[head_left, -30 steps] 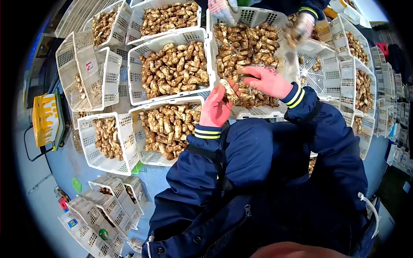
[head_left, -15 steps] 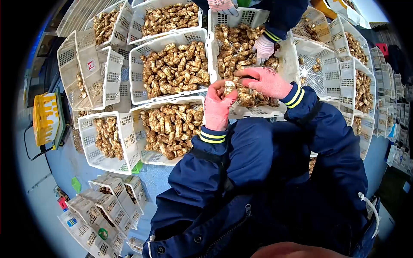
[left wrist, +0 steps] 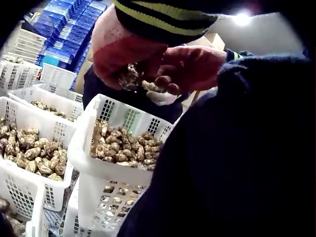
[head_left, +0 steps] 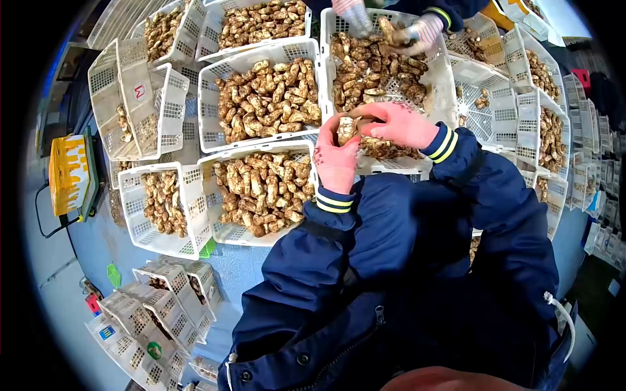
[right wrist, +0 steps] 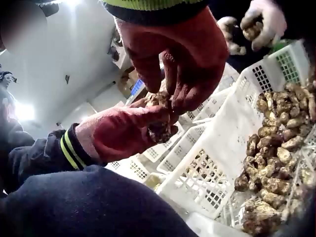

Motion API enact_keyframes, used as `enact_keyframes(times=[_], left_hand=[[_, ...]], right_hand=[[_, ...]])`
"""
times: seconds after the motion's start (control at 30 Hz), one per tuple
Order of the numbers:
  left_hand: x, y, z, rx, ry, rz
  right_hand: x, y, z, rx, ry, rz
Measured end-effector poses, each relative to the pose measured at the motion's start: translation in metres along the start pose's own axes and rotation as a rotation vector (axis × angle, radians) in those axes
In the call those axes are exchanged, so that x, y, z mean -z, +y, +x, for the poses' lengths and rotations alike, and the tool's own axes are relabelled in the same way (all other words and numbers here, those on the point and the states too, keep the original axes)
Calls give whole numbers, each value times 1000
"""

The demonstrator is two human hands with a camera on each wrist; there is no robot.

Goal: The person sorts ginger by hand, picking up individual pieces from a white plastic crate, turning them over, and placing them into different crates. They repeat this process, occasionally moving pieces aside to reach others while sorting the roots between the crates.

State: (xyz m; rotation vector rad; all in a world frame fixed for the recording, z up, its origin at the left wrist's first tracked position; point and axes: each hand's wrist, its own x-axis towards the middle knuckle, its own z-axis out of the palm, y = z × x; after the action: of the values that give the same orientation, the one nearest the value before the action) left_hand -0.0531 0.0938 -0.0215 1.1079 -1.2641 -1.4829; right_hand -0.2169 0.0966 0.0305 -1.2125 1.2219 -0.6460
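Observation:
My left hand, in a pink glove, grips a brown-and-white mushroom above the near edge of a white crate. From the right, my right hand, also gloved in pink, brings its thumb and fingers onto the same mushroom. The right wrist view shows those fingertips pinching its upper end, while the left hand's fingers wrap its lower part and hide some of it. More mushrooms lie heaped in the crate beneath, with the crate floor showing between them.
Across the crate, another person's gloved hand holds a mushroom, and their other hand hangs over the rim. Filled crates stand on the left, sparsely filled ones on the right. A yellow-and-white box stands far left.
My left hand has shifted right and turned, bringing the mushroom against my right fingers. The other person's right hand reached down into the crate and rose with a mushroom.

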Motion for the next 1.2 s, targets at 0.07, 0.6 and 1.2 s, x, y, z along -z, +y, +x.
enact_keyframes(times=[0.07, 0.6, 1.2], left_hand=[[-1, 2, -1, -11, 9, 42], [6, -2, 0, -38, 20, 389], [17, 22, 5, -254, -76, 455]], right_hand=[[-5, 2, 5, 43, 3, -1], [-17, -5, 10, 258, 377, -659], [0, 2, 12, 26, 89, 227]])
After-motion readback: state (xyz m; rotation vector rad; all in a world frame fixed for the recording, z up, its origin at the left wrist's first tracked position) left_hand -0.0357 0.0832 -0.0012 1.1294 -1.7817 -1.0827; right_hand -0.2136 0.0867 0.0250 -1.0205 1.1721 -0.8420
